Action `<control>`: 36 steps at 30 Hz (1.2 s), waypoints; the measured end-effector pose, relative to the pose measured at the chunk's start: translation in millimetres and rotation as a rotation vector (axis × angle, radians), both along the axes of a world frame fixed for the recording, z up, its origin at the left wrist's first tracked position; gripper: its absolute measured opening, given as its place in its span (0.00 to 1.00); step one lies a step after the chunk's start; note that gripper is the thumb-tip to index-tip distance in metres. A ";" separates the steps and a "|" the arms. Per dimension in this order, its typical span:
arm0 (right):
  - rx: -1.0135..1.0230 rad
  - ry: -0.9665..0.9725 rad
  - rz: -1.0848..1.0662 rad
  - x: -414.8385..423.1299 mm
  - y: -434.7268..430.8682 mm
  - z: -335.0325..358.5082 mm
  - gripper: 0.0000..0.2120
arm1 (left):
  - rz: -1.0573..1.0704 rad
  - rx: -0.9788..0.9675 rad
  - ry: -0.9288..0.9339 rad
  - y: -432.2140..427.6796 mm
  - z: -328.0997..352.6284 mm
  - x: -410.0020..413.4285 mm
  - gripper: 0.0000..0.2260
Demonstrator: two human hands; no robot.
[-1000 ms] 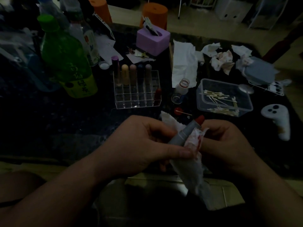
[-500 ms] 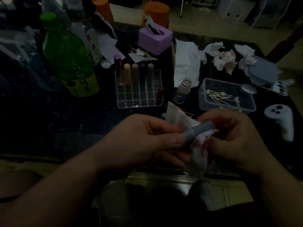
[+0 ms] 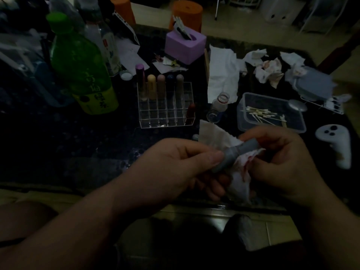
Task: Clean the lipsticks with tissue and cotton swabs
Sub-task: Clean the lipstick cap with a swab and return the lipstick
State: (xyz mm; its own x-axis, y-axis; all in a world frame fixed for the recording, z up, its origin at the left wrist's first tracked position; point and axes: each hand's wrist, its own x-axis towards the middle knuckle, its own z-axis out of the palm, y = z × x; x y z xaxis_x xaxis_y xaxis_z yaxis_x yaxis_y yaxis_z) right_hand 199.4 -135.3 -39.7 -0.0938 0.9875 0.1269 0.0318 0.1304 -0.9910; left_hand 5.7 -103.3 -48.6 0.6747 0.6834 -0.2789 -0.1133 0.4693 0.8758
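While both hands grasp it, lipstick (image 3: 240, 154): axis 8-to-2 o'clock, left hand (image 3: 171, 168) pinching base, right hand (image 3: 280, 162) clenching tissue (image 3: 239, 172) around tip.

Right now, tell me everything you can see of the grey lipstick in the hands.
The grey lipstick is a matte grey tube, plastic by its look, with a seam ring about midway. It lies tilted, lower end toward the left hand, upper end toward the right hand. The left thumb presses its lower part; the right fingers close round its upper end, hiding the tip. A white tissue smeared with red wraps under and behind it. It is held above the near edge of the dark table.
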 end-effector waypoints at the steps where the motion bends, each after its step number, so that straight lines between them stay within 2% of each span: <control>1: -0.004 0.008 -0.002 -0.4 0.0 0.0 0.10 | 0.044 0.051 0.008 -0.5 -1.0 0.7 0.08; 4: 0.000 0.031 -0.014 -0.3 0.1 0.4 0.08 | 0.227 0.271 0.075 -6.5 0.6 5.5 0.08; 7: 0.022 0.021 -0.018 -0.8 0.4 1.4 0.06 | 0.314 0.498 0.141 -13.3 -2.4 8.9 0.11; 8: 0.021 0.031 -0.017 -0.6 0.4 1.6 0.06 | 0.310 0.495 0.146 -13.2 -3.3 8.8 0.11; 10: 0.017 0.046 -0.009 -0.2 0.7 1.0 0.06 | 0.220 0.325 0.109 -7.6 -3.2 7.3 0.07; 12: 0.004 0.053 -0.008 -0.1 1.0 0.2 0.05 | 0.075 0.084 0.004 -2.0 -4.0 4.1 0.10; 14: -0.002 0.051 0.000 -0.4 0.3 -0.2 0.06 | 0.016 0.016 -0.034 0.5 -2.6 2.7 0.12; 17: 0.001 0.035 -0.006 -2.0 -0.9 0.3 0.07 | 0.160 0.215 0.055 -1.6 -1.4 4.5 0.06; 21: -0.025 0.065 -0.051 -2.5 -0.4 0.1 0.07 | 0.360 0.722 0.206 -9.5 -8.6 8.5 0.13; 22: -0.030 0.075 -0.050 -2.1 -0.1 0.5 0.07 | 0.358 0.707 0.200 -9.3 -10.5 8.3 0.12; 23: -0.032 0.082 -0.044 -1.8 0.2 0.7 0.07 | 0.333 0.575 0.161 -7.8 -9.6 8.1 0.10; 25: -0.032 0.078 -0.028 -1.2 0.6 0.8 0.06 | 0.180 0.187 0.016 -2.5 -5.6 8.5 0.07; 26: -0.034 0.079 -0.025 -1.3 0.8 0.4 0.06 | 0.101 0.042 -0.045 -1.2 -5.2 8.2 0.09; 28: -0.047 0.092 -0.015 -1.7 0.4 -1.1 0.06 | 0.066 -0.035 -0.092 0.5 -6.0 8.7 0.08; 30: -0.061 0.091 -0.035 -2.7 0.6 -1.5 0.07 | 0.173 0.077 -0.046 -1.2 -4.3 10.0 0.05; 32: -0.107 0.103 -0.070 -2.8 0.8 -3.3 0.11 | 0.314 0.385 0.112 -4.9 -7.4 9.7 0.09; 34: -0.147 0.127 -0.091 -3.1 0.8 -3.3 0.11 | 0.376 0.709 0.195 -9.1 -11.0 11.0 0.12; 35: -0.151 0.130 -0.092 -3.0 0.7 -2.8 0.10 | 0.373 0.735 0.193 -10.3 -14.3 10.7 0.11; 36: -0.146 0.132 -0.085 -2.6 0.7 -3.0 0.10 | 0.347 0.646 0.172 -9.8 -14.0 10.0 0.10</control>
